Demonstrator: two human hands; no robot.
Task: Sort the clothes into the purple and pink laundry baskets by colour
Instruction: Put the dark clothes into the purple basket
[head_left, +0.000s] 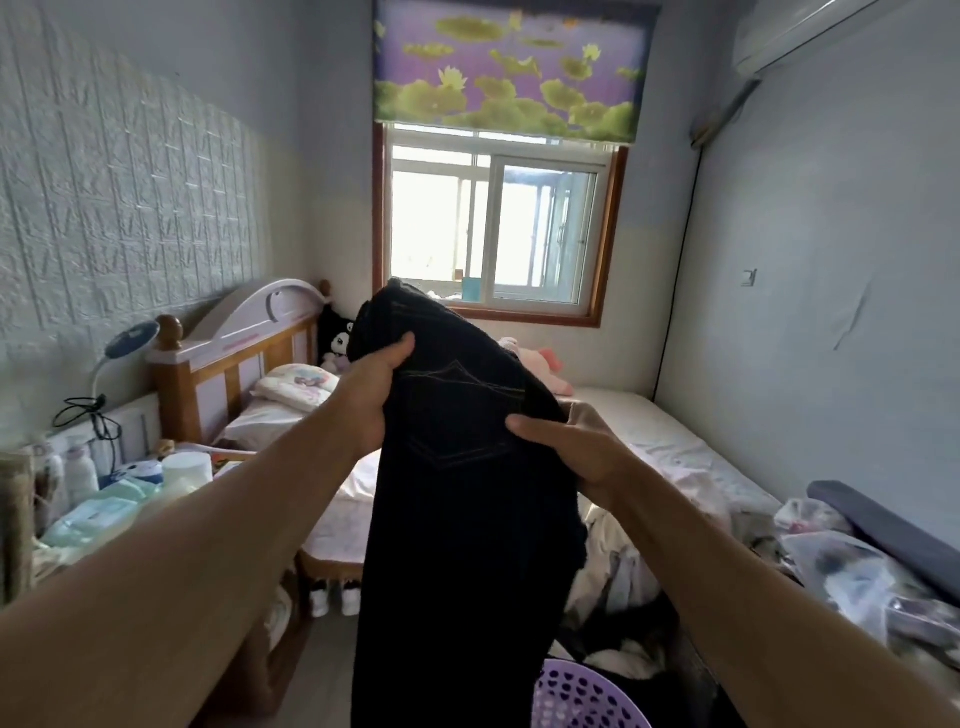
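At centre frame the left hand (371, 397) grips the upper edge of the dark jeans (462, 467), fingers curled into the cloth, and the right hand (571, 452) pinches their right side. They look heavy, limp denim, best held at the waistband. The purple basket (582, 699) sits bottom centre-right.

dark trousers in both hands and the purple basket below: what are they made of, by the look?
Trousers: most likely dark denim, matte, going by the contrast stitching and the stitched back pocket; a heavy cotton twill can't be ruled out. Both the left hand and the right hand hold them. Basket: looks like moulded plastic, slightly glossy, with a regular pattern of holes in its wall.
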